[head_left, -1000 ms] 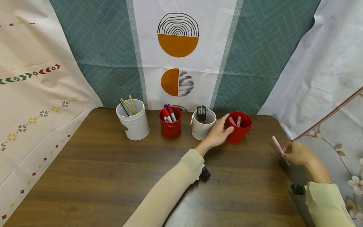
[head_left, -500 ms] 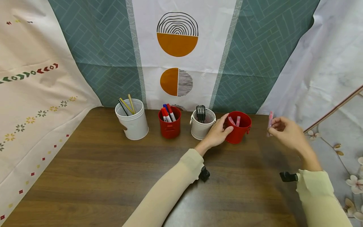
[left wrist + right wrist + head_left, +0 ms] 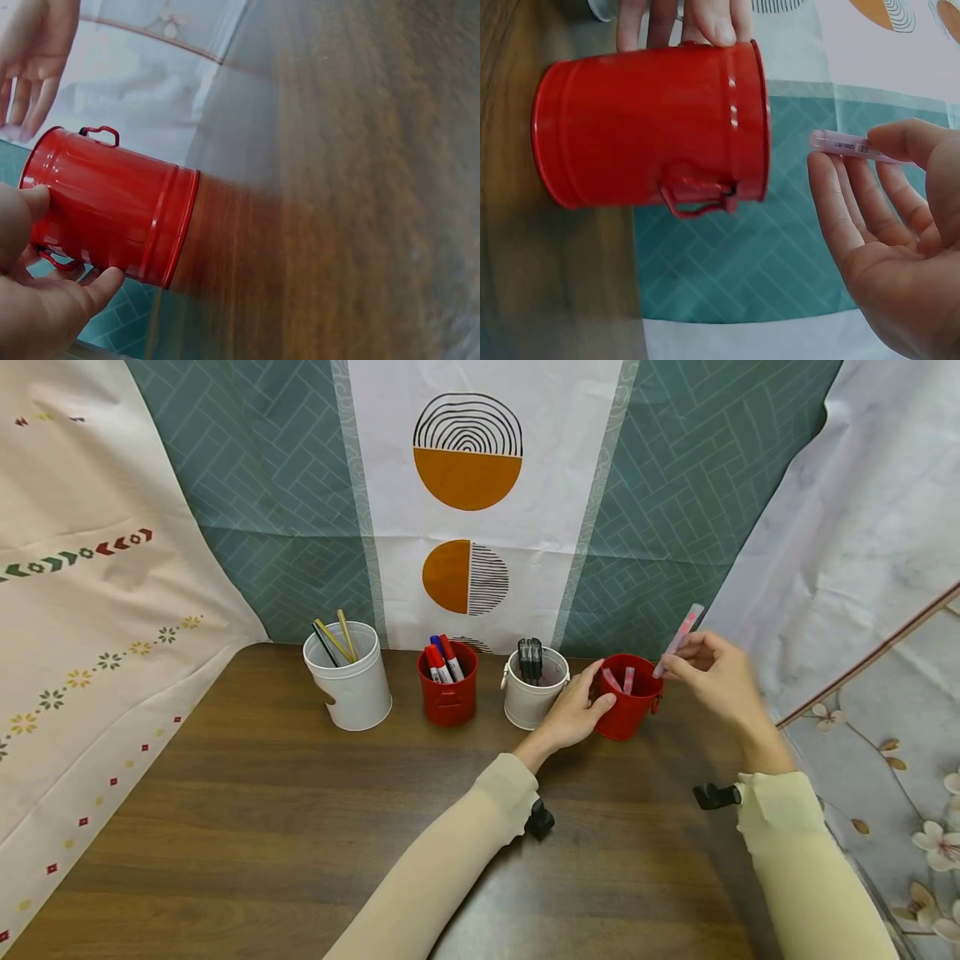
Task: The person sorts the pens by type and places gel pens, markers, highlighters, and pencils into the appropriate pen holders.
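My left hand (image 3: 572, 712) grips the rightmost red bucket (image 3: 628, 718) by its side. In the left wrist view, the thumb and fingers spread round the red bucket's wall (image 3: 112, 202). Just right of the bucket's rim, my right hand (image 3: 718, 681) pinches a slim, see-through pink tube (image 3: 682, 633), tilted with its lower end near the rim. Printed lettering and a barcode show on the pink tube (image 3: 847, 145) in the right wrist view; thumb and fingertips hold it apart from the bucket. Two similar pink pieces (image 3: 628, 680) stand inside the bucket.
To the left stand a small white bucket (image 3: 525, 706) with black pens, a red bucket (image 3: 450, 703) with red and blue markers, and a larger white bucket (image 3: 360, 697) with pencils. All are on the wooden table (image 3: 300, 843) before a patterned cloth backdrop (image 3: 277, 485).
My right hand has brought the pink tube up and leftward from the table's right edge to beside the red bucket's rim. The left hand has kept its hold on the bucket.
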The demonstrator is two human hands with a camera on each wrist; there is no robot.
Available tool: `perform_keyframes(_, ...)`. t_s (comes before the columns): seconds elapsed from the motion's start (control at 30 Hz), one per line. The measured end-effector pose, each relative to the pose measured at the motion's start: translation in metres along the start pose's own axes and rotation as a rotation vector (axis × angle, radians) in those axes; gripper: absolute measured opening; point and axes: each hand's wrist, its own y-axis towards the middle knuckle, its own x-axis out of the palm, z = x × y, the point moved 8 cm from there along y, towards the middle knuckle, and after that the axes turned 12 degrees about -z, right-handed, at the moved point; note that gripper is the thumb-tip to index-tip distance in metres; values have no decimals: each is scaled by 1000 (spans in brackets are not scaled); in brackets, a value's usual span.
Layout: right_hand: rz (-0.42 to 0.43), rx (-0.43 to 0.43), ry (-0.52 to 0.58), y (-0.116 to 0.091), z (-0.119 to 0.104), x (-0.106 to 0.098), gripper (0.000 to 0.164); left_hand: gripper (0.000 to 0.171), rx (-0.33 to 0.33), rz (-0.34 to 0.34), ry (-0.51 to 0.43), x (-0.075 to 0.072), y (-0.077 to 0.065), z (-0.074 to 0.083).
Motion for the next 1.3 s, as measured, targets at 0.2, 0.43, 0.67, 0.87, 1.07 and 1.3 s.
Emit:
perform_keyframes(0.2,21,-29,61,7,2,9,26,67,-2,-11,-12,1,0,-1)
perform_keyframes(0.43,17,-10,43,10,6,19,29,66,14,-6,-17,-1,1,-1)
perform_keyframes(0.67,-3,23,-12,10,12,22,27,66,-4,-11,-14,0,0,0)
perform_keyframes(0.87,-14,27,-28,10,14,21,30,66,13,-12,-39,0,2,-2)
perform_keyframes(1.07,-19,43,-48,9,16,21,29,66,13,-16,-43,1,2,-3)
perform_keyframes(1.3,-31,46,-48,8,17,19,33,66,18,-22,-50,2,2,-3)
